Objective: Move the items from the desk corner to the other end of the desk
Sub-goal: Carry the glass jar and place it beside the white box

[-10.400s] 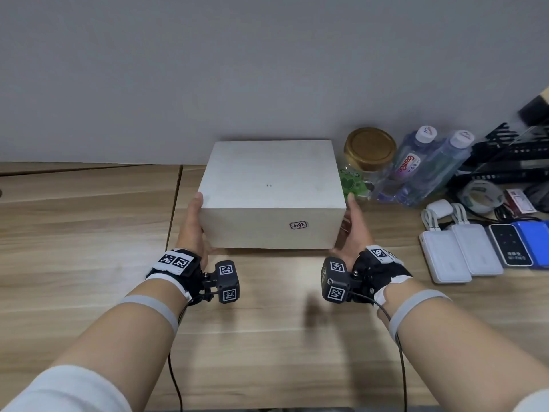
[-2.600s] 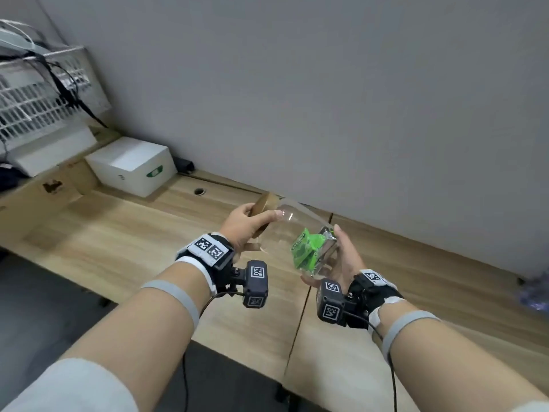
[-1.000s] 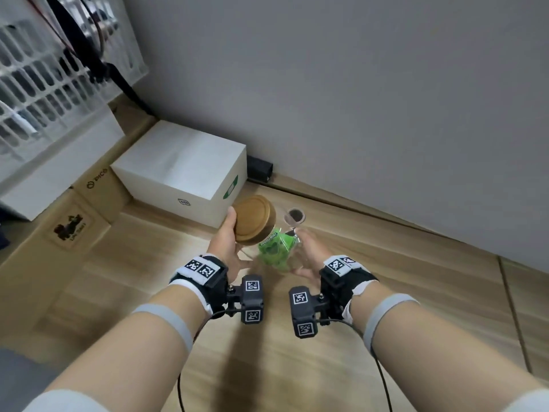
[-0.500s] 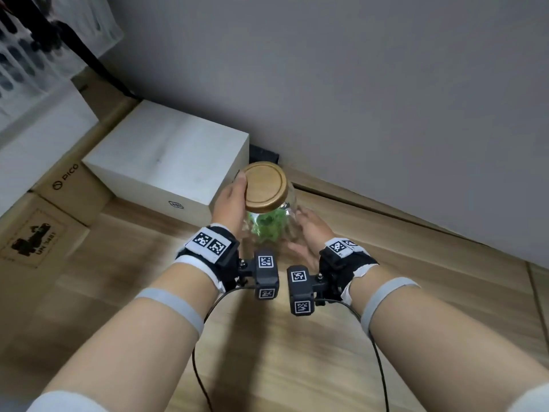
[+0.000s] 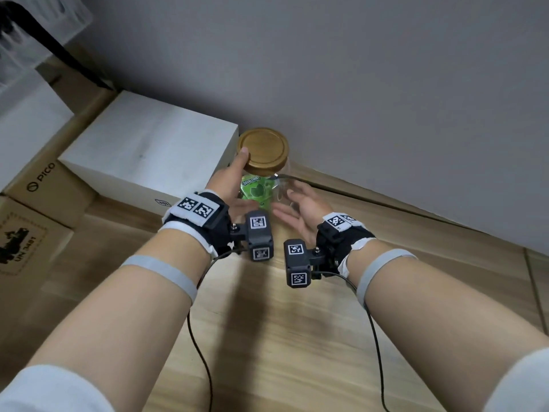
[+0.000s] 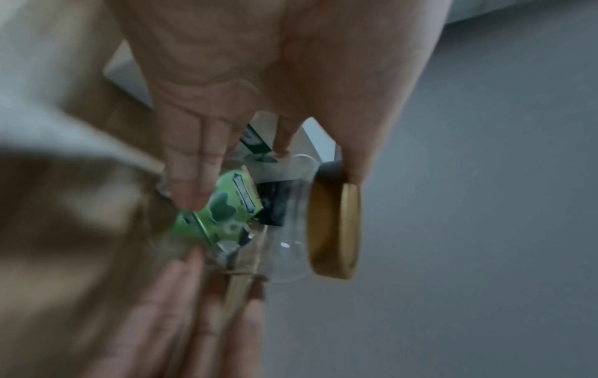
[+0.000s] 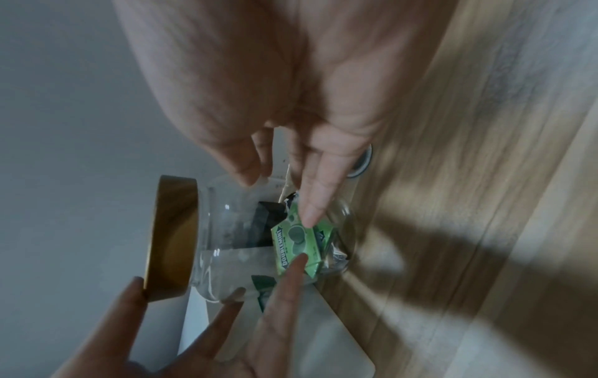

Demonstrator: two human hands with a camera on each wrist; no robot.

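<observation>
A clear glass jar point(image 5: 267, 185) with a round wooden lid point(image 5: 263, 151) stands upright on the wooden desk point(image 5: 267, 322), close to the wall. It holds a green gum pack point(image 5: 255, 188). My left hand point(image 5: 239, 179) lies against the jar's left side with straight fingers, its thumb on the lid's rim. My right hand point(image 5: 292, 203) is beside the jar's right side, fingers straight and spread, fingertips at the glass. The right wrist view shows the jar point(image 7: 239, 230) and the gum pack point(image 7: 294, 235) between both hands' fingers. The left wrist view is blurred.
A white box point(image 5: 148, 153) sits directly left of the jar, almost touching it. Left of that are cardboard boxes point(image 5: 44, 188). The grey wall point(image 5: 356, 99) runs just behind. A round cable hole point(image 7: 362, 161) lies in the desk by the jar. Bare desk stretches toward me and rightward.
The jar came down from my hands and now stands on the desk beside the white box. Both hands have loosened from gripping it to straight fingers at its sides.
</observation>
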